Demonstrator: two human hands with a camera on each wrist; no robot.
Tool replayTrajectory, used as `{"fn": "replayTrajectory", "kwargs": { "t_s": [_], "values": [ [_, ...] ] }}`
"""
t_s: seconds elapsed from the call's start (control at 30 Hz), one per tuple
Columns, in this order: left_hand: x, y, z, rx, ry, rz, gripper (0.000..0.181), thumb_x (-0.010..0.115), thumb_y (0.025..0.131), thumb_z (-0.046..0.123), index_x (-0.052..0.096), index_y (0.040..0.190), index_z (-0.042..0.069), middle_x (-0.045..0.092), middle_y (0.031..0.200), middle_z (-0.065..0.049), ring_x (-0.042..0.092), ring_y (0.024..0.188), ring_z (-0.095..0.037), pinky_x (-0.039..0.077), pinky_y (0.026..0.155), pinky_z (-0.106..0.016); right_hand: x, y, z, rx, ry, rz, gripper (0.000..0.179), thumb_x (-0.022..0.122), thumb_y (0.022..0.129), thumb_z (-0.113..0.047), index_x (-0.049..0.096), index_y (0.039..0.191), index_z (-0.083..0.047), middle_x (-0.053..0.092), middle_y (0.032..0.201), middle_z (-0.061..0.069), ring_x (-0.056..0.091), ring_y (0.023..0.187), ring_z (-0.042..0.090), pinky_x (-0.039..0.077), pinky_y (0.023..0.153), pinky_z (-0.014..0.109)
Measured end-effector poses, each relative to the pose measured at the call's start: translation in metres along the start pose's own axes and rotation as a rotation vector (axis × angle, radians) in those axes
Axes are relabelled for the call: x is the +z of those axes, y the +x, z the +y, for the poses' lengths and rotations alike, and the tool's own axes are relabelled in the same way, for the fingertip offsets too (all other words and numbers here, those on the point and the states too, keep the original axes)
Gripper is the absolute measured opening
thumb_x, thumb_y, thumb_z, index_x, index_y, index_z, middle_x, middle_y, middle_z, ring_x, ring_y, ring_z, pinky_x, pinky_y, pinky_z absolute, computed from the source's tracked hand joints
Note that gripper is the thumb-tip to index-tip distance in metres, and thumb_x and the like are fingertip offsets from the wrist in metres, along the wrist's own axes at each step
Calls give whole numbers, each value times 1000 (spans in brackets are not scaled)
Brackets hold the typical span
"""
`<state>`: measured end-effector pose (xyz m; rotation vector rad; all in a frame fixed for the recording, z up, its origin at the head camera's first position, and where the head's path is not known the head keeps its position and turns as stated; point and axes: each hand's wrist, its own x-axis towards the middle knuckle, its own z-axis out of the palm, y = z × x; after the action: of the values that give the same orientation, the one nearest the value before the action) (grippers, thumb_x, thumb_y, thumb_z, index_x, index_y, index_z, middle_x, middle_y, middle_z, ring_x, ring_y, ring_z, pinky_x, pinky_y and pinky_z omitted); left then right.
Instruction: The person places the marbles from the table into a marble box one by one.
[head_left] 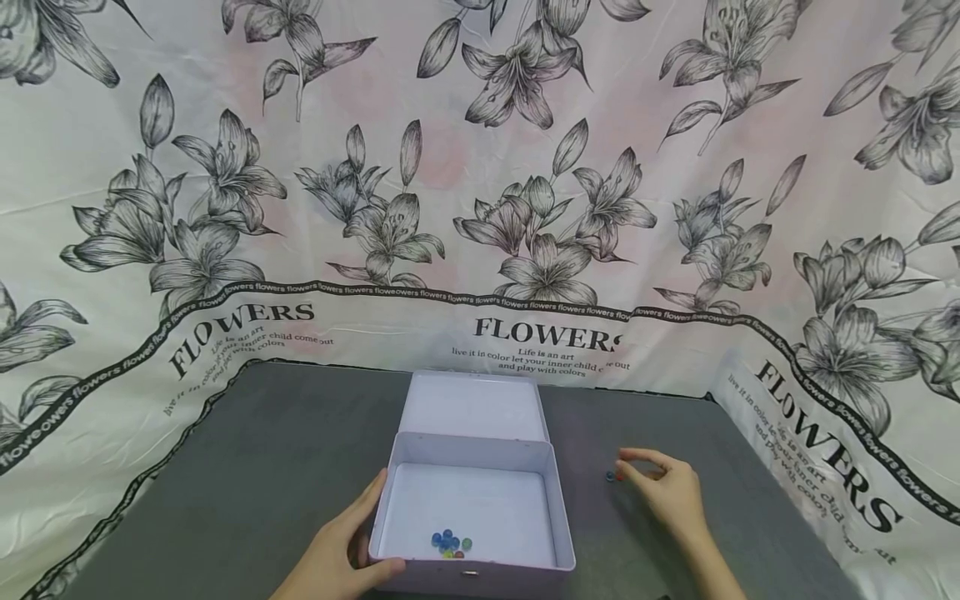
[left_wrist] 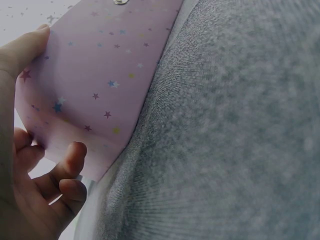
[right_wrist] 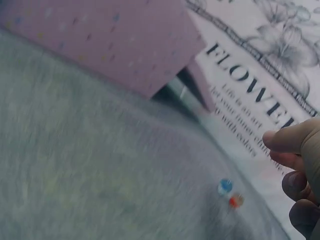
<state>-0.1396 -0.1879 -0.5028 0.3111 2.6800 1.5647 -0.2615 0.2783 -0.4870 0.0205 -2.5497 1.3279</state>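
Observation:
A pale lilac metal box [head_left: 480, 451] stands with its lid [head_left: 474, 406] folded back. My left hand [head_left: 337, 546] grips its front left corner, thumb on the rim and fingers along the left side. Stars decorate the outer wall [left_wrist: 95, 75] in the left wrist view. Blue marbles [head_left: 447, 534] lie inside near the front wall with a green marble [head_left: 467, 543] and a few other colours. To the right of the box, a blue marble [right_wrist: 225, 186] and an orange marble [right_wrist: 236, 200] sit side by side on the table. My right hand [head_left: 667, 492] hovers over them, thumb and forefinger apart, holding nothing.
The dark grey tabletop [head_left: 247, 475] extends on both sides of the box. A white cloth [head_left: 547, 342] printed with lilies and lettering hangs behind the table and down along its sides. A metal clasp [head_left: 469, 572] sits on the box front.

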Motion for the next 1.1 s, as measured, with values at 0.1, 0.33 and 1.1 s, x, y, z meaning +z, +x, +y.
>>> {"fn": "replayTrajectory", "kwargs": {
  "t_s": [0.1, 0.33, 1.1],
  "values": [
    [0, 1, -1, 3, 10, -1, 111, 88, 87, 45, 22, 171, 17, 25, 174, -12, 47, 146, -37, 52, 106, -41, 1, 0, 9, 1, -58, 3, 29, 85, 93, -24, 82, 116, -8, 53, 45, -2, 23, 38, 2, 27, 38, 23],
    [0, 2, -2, 11, 23, 1, 110, 88, 87, 46, 23, 171, 19, 26, 174, -11, 49, 141, -31, 53, 101, -31, 2, 0, 32, 5, -130, 6, 28, 88, 89, -25, 84, 111, -8, 61, 49, -4, 29, 38, 2, 32, 40, 23],
    [-2, 0, 0, 6, 43, 2, 110, 88, 86, 46, 23, 171, 19, 28, 174, -11, 50, 142, -32, 52, 101, -29, 15, 2, 45, -132, -221, 79, 18, 89, 86, -17, 85, 102, -11, 81, 85, 3, 34, 36, 2, 32, 39, 23]
  ]
}}
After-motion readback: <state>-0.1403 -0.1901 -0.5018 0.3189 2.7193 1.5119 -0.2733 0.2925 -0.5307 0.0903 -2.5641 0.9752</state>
